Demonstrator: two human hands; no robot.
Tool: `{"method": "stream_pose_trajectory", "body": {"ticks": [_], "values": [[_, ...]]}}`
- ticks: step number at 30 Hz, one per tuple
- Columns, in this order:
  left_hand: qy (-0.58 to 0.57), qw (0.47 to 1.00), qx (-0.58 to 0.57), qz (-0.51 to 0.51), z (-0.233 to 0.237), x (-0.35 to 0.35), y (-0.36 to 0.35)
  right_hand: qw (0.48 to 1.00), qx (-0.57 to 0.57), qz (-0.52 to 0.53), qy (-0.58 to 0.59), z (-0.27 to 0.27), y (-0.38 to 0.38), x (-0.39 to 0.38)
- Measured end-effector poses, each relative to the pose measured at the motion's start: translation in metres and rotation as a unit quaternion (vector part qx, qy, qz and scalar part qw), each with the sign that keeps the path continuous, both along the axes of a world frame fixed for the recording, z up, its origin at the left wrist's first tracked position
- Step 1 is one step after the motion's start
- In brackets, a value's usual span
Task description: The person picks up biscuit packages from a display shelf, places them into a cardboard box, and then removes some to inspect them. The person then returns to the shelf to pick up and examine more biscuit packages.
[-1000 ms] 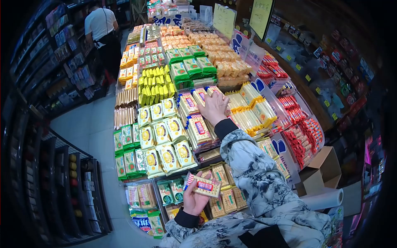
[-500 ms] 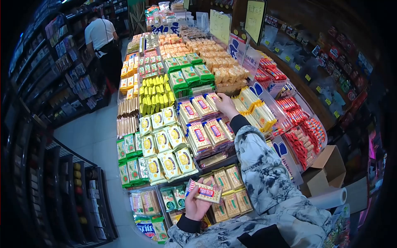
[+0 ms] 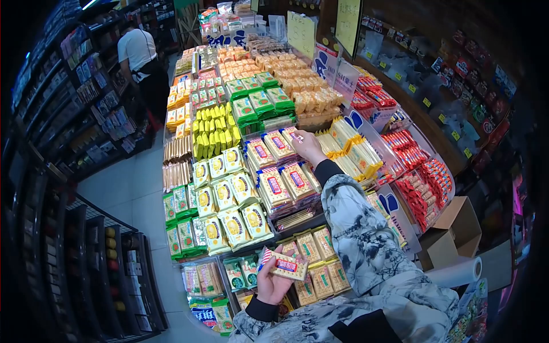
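Observation:
In my left hand (image 3: 271, 287) lies a cracker packet (image 3: 290, 266) with a red and blue label, a red-striped end and clear wrapping. The thumb and fingers hold it above a bin of tan biscuit packets (image 3: 313, 249). My right hand (image 3: 310, 148) reaches to the far right of the matching cracker stacks (image 3: 275, 187). Its fingers are bent over a packet (image 3: 296, 136) in the back row and grip it; the hand partly covers that packet. Beside these stacks, on the left, are white and yellow packets (image 3: 225, 196).
Green packets (image 3: 262, 103) and stacked tan snacks (image 3: 311, 86) fill the bins farther back. Yellow-ended packs (image 3: 357, 153) and red packs (image 3: 420, 188) lie to the right. An opened cardboard box (image 3: 452, 228) stands at the right. A person in a white shirt (image 3: 137, 48) stands by the left shelves.
My right hand has shifted slightly left and its fingers now bend further over the back-row packet. My left hand keeps its cracker packet in nearly the same spot.

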State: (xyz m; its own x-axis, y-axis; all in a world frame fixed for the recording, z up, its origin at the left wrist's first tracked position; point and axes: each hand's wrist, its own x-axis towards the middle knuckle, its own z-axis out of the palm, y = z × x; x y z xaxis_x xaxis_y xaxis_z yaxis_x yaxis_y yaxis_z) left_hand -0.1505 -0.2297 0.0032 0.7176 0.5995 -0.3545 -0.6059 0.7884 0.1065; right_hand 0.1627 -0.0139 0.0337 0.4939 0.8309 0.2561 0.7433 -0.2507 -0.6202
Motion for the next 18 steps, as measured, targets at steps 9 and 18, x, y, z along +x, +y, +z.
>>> {"method": "stream_pose_trajectory", "body": {"ticks": [9,18], "values": [[-0.003,0.998,0.049,0.045,0.016,-0.008,0.017,0.948,0.194,0.121,0.222,0.050,-0.081,-0.068],[0.027,0.991,0.129,0.016,0.051,-0.010,0.027,0.894,-0.063,0.275,0.349,0.036,-0.238,-0.149]]}}
